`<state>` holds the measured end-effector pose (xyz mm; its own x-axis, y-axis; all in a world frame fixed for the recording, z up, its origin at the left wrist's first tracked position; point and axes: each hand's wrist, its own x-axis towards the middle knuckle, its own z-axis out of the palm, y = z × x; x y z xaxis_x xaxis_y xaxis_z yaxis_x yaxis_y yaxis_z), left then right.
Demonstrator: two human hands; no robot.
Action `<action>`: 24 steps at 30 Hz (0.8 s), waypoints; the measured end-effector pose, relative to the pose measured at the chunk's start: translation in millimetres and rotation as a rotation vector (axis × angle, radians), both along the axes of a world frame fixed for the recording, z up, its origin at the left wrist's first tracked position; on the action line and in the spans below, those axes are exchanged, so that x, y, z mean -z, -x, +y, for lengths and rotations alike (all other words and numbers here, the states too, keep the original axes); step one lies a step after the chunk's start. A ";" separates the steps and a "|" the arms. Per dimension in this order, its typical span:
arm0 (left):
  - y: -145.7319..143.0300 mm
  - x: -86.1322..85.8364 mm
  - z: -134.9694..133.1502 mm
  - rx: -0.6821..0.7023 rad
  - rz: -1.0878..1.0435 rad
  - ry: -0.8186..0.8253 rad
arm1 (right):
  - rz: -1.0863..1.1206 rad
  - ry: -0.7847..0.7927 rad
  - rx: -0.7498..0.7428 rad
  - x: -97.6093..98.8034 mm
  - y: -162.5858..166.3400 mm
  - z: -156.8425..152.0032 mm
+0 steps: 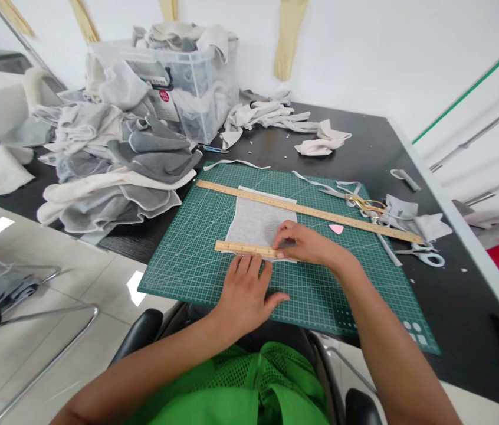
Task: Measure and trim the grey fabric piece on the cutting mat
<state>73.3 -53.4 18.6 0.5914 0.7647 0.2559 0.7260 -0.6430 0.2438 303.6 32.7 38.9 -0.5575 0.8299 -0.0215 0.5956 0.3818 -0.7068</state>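
Note:
A piece of light grey fabric [258,220] lies flat on the green cutting mat [179,251]. Across its near edge rests a short wooden ruler [236,248]. My left hand [249,289] lies with fingers stretched forward, the tips at the near edge of this ruler and the thumb spread to the right. Over the ruler's right end, my right hand [305,243] is bent with thumb and fingers closed on it. A long wooden ruler [315,211] crosses the far part of the fabric at a slant. Pink tailor's chalk [336,228] sits right of the fabric.
Gold-handled scissors [367,205], white-handled scissors [426,255] and fabric scraps [430,226] lie to the right. A heap of grey and white cloth [121,159] and a full clear plastic bin [205,88] stand at the back left. Small blue snips [215,149] lie beyond the mat.

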 end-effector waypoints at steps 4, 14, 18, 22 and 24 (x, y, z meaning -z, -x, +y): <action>-0.2 0.6 0.1 -0.002 0.003 0.016 | 0.002 -0.008 -0.015 -0.5 -0.3 -0.3; 2.0 8.1 7.3 0.147 -0.011 0.000 | 0.003 -0.014 -0.025 -0.6 0.1 -1.7; 1.7 6.2 8.3 0.158 -0.003 0.069 | 0.007 0.004 -0.026 -2.1 -0.5 -1.4; 1.8 3.6 5.2 0.186 -0.023 0.053 | 0.003 0.015 -0.017 -3.0 -0.2 -1.5; 2.1 2.9 3.9 0.188 -0.028 0.056 | -0.001 0.014 -0.015 -3.1 0.2 -1.4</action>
